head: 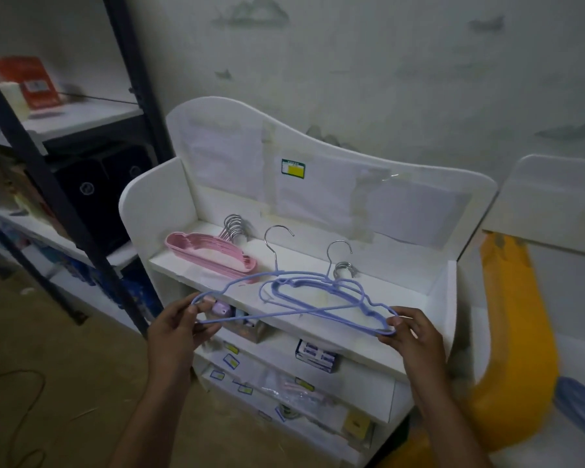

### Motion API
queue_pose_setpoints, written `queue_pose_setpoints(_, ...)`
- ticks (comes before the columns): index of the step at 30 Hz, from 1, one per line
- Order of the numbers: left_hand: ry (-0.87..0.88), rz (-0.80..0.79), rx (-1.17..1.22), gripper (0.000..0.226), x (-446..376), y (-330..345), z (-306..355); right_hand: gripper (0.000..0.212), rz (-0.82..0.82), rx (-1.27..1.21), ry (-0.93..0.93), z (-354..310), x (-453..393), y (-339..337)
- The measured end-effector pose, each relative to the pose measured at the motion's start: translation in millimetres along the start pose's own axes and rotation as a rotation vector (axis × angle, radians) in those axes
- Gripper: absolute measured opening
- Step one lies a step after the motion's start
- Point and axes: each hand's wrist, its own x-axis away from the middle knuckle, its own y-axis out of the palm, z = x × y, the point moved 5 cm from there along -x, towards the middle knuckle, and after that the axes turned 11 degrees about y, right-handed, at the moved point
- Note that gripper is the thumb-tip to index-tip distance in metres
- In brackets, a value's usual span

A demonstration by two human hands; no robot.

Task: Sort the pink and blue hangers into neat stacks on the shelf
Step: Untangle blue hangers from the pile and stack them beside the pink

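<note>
Both hands, left (pixel 179 327) and right (pixel 411 336), pinch blue hangers (pixel 304 304) by their ends over the shelf's (pixel 200 265) front edge; light, thin wire, likely tangle-prone; pink stack (pixel 213 253) rear-left.

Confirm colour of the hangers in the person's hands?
Blue hangers with silver metal hooks, pinched by left hand and right hand. Head view, the only one.

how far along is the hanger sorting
Done: the pink hangers sit in one neat stack on the top shelf. In hand: the left hand and right hand hold two blue hangers above the shelf. Left: setting those down as the blue stack.
</note>
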Motion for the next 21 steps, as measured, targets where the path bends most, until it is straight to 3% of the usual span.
queue_pose_setpoints(14,-0.044,-0.136,-0.015,0.023,-64,52,-42,0.015,0.091,-0.070,0.059,34,-57,7)
queue_pose_setpoints(21,-0.074,-0.225,0.022,0.020,-105,79,-62,0.014,0.214,0.083,0.104,57,-79,7)
